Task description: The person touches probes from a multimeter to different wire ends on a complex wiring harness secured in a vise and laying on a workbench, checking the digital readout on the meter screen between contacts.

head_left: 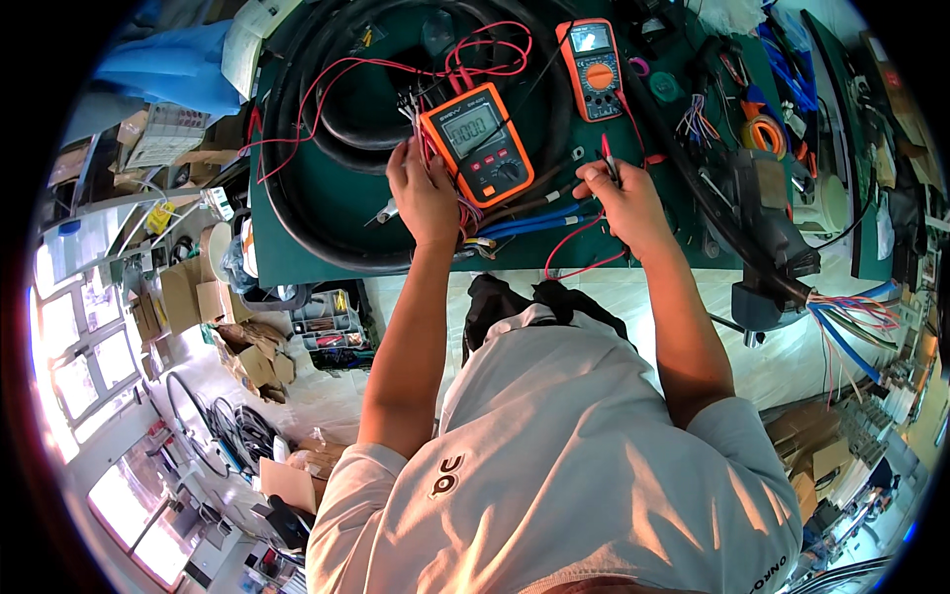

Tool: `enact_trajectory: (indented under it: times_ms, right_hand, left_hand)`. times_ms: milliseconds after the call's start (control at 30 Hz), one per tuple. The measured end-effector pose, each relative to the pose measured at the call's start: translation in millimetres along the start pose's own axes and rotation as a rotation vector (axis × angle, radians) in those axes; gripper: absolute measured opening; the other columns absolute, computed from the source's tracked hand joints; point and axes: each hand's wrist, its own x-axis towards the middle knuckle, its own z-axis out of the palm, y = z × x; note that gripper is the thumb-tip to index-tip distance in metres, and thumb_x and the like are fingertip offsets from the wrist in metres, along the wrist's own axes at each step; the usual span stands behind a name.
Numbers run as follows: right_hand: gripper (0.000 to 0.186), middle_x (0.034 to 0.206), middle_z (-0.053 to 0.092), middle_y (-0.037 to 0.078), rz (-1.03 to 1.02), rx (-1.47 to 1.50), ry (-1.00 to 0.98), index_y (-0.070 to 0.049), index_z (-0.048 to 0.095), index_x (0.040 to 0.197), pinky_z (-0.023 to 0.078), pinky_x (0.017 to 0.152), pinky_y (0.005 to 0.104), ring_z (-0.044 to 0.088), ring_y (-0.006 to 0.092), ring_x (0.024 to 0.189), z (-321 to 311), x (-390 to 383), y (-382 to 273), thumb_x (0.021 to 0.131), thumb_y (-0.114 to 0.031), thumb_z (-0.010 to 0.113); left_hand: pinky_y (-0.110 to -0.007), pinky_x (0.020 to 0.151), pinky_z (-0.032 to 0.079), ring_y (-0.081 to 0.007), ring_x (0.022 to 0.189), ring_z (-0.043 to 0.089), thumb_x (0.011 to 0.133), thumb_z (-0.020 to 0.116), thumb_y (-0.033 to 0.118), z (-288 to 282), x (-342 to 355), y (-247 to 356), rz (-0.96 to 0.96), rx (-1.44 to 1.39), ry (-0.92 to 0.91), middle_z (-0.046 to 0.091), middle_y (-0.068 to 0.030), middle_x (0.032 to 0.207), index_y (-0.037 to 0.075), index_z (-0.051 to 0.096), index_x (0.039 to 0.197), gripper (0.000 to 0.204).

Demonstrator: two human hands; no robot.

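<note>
I see the left hand (426, 203) at the left edge of the larger orange meter (478, 158), fingers bent among thin wires; I cannot tell whether it grips anything. The right hand (628, 203) holds a slim probe (612, 170) in a narrow pinch between thumb and fingertips, to the right of the meter. The larger orange meter lies face up on the green table (272, 247), tilted in plan.

Obstructions: I note a thick black cable (346, 257) coiled left of and beyond the left hand. A second black cable (737, 243) runs down past the right hand and ends in multicoloured wires (851, 315). Red leads (386, 65) loop across the coil. Blue wires (529, 226) lie between the hands, near the table's front edge. A smaller orange multimeter (594, 74) sits beyond the right hand; an orange tape roll (764, 136) lies farther right. On the floor, at left, stand a parts tray (332, 322) and cardboard boxes (183, 292).

Markings: the larger orange meter bears a printed mark above its display, which shows segmented digits. The grey shirt (554, 436) carries dark lettering on the chest.
</note>
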Motion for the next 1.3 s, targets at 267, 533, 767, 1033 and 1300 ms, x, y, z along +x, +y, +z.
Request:
enact_trajectory:
  times_ms: [267,533,767,1033,1300]
  right_hand:
    - [0.032,0.079,0.069,0.010,-0.048,-0.096,-0.018,0.003,0.063,0.096,0.047,0.068,0.0311,0.062,0.0181,0.071,9,0,16,0.091,-0.028,0.058]
    - [0.057,0.102,0.067,0.020,-0.200,-0.285,0.015,0.004,0.058,0.116,0.049,0.086,0.0358,0.065,0.0320,0.097,54,90,25,0.084,-0.042,0.067]
    - [0.038,0.091,0.067,0.008,0.139,-0.042,-0.357,-0.003,0.063,0.104,0.046,0.054,0.0252,0.063,0.0127,0.079,64,107,-6,0.080,-0.029,0.075]
    - [0.036,0.086,0.065,0.001,0.058,0.130,-0.324,-0.007,0.058,0.113,0.039,0.044,0.0213,0.057,0.0069,0.063,65,106,9,0.085,-0.026,0.070]
    - [0.039,0.098,0.067,0.007,0.089,0.071,-0.394,-0.003,0.056,0.117,0.051,0.065,0.0266,0.063,0.0132,0.083,56,111,1,0.085,-0.019,0.070]
  left_hand:
    - [-0.039,0.093,0.047,-0.0335,0.111,0.057,0.093,0.049,0.013,-8,19,5,0.041,0.177,-0.265,0.057,-0.0171,0.124,0.000,0.060,0.118,0.031]
    - [-0.039,0.094,0.047,-0.0361,0.114,0.055,0.093,0.049,0.014,-8,9,-1,0.030,-0.117,-0.206,0.052,-0.0205,0.129,-0.002,0.056,0.123,0.035]
    - [-0.040,0.095,0.045,-0.0356,0.116,0.052,0.093,0.052,0.011,3,5,-17,-0.003,-0.101,-0.216,0.049,-0.0177,0.132,0.003,0.057,0.126,0.034]
    - [-0.043,0.102,0.037,-0.0361,0.128,0.042,0.094,0.049,0.013,7,13,-14,0.214,0.028,-0.159,0.039,-0.0181,0.145,0.006,0.038,0.141,0.049]
    - [-0.042,0.105,0.036,-0.0338,0.131,0.042,0.095,0.049,0.016,8,5,-13,0.115,-0.039,-0.221,0.047,-0.0188,0.139,0.001,0.049,0.133,0.040]
